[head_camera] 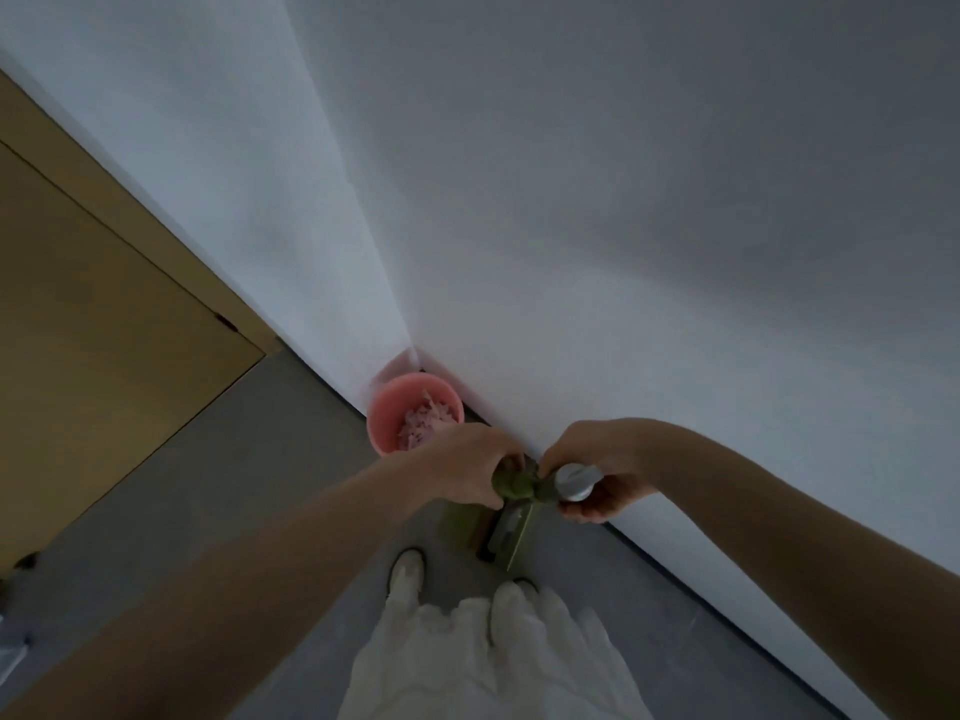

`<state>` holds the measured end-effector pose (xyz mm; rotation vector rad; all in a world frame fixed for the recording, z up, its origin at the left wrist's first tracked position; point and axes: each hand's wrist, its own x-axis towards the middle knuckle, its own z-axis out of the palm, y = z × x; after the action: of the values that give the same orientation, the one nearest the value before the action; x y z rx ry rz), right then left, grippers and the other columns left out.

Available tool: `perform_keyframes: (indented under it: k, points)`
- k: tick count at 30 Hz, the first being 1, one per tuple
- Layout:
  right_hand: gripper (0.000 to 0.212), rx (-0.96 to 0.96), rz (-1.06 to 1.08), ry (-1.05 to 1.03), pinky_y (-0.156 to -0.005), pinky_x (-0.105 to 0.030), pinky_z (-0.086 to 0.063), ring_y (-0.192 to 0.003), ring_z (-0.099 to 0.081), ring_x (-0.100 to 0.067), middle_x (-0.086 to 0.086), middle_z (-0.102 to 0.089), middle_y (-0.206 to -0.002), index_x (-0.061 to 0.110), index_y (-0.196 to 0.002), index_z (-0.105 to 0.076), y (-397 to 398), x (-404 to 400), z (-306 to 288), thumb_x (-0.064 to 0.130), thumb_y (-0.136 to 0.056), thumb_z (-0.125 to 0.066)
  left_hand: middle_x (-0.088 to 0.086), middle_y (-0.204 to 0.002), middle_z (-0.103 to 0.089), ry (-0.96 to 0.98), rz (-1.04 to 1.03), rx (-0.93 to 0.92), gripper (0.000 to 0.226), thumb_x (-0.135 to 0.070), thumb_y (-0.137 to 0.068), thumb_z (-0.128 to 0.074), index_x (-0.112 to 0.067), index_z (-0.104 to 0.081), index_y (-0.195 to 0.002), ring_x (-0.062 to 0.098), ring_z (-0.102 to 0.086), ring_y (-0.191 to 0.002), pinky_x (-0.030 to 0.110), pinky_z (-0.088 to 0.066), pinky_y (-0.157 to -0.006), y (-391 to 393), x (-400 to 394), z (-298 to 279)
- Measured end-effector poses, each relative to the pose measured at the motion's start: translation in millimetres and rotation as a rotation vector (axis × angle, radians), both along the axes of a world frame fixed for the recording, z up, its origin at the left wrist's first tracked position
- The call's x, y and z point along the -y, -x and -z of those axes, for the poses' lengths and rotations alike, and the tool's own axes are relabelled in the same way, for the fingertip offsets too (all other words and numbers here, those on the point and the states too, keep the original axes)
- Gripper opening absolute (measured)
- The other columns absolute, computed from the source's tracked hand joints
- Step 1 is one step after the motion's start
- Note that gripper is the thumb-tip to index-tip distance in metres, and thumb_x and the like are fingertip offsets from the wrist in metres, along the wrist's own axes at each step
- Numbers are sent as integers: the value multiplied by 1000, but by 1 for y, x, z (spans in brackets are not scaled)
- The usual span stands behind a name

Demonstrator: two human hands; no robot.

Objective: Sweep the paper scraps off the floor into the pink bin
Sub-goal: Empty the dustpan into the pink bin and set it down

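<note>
The pink bin (395,407) stands in the corner where two white walls meet, with a heap of paper scraps (423,420) inside it. Just in front of it my left hand (467,467) grips the green top of one long handle (511,485). My right hand (597,472) holds the round silver cap of a second handle (574,480) right beside it. Below the hands, a green dustpan (511,537) and a brush head stand on the grey floor by the wall. No loose scraps show on the floor.
White walls close in ahead and to the right, with a dark skirting line along the floor. A tan wooden door (104,314) is on the left. My white shoe (408,569) and pale trousers (493,657) are directly below on the grey floor (234,485).
</note>
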<state>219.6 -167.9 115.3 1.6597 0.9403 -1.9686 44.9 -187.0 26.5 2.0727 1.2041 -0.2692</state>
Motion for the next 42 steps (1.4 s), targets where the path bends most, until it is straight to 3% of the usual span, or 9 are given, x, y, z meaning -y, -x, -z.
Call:
perform_keyframes:
  k: [4,9,13,17,26,30,33,38,42]
  points:
    - [13,5,16,30,-41,-20,-48,-46,-58,-14,-6,-61,-56,4,-93,-52,10,-1,9,15,-96,-48,0,-85,-66,34,166,-3,17,-18,-78,-67,-14,-65,-94,19,-61,-83,40,-52,-80,3,-23,-3]
    - [11,51,190,40,-44,-20,-48,-48,-57,-15,-7,-59,-57,4,-89,-52,27,-10,24,10,-95,-45,-5,-74,-56,-73,432,-31,1,-20,-85,-59,-20,-59,-86,17,-57,-77,32,-45,-77,9,-61,8]
    - [14,121,348,2,-42,-21,-48,-50,-57,-17,-11,-58,-65,2,-85,-53,43,-17,32,7,-94,-45,-10,-71,-57,-265,558,11,13,-23,-87,-56,-25,-58,-75,14,-51,-78,38,-39,-90,16,-86,34]
    - [16,174,465,-14,-40,-21,-49,-44,-58,-18,-13,-60,-63,-2,-85,-56,61,-17,45,6,-94,-45,-8,-72,-59,-234,687,112,18,-17,-92,-57,-21,-60,-75,11,-47,-78,40,-31,-105,24,-101,58]
    - [17,100,722,10,-41,-20,-46,-43,-54,-16,-11,-58,-58,0,-83,-55,79,-7,67,7,-95,-45,-8,-68,-49,-285,955,201,36,8,-80,-53,-25,-45,-68,17,-51,-84,41,-30,-111,25,-119,76]
    - [13,65,822,3,-38,-19,-45,-42,-54,-15,-11,-55,-64,2,-88,-51,88,-13,74,8,-97,-44,-6,-74,-60,-306,985,195,38,11,-75,-56,-26,-46,-68,17,-53,-86,35,-42,-97,25,-132,85]
    - [13,48,907,-4,-37,-18,-45,-41,-53,-15,-11,-53,-65,3,-90,-48,86,-18,80,10,-98,-41,-8,-83,-64,-334,931,172,28,3,-83,-57,-23,-52,-72,15,-51,-92,21,-34,-79,28,-138,89]
    - [11,24,929,-8,-40,-21,-49,-49,-55,-17,-12,-54,-69,3,-98,-47,82,-23,85,10,-98,-39,-4,-86,-67,-355,933,218,29,6,-81,-56,-21,-52,-73,18,-54,-96,33,-40,-105,29,-142,89]
    - [14,-10,1038,6,-40,-22,-50,-47,-56,-18,-11,-55,-66,2,-94,-49,75,-30,90,12,-99,-39,-4,-93,-68,-367,867,179,24,5,-82,-55,-14,-69,-88,18,-52,-103,35,-48,-91,24,-150,92]
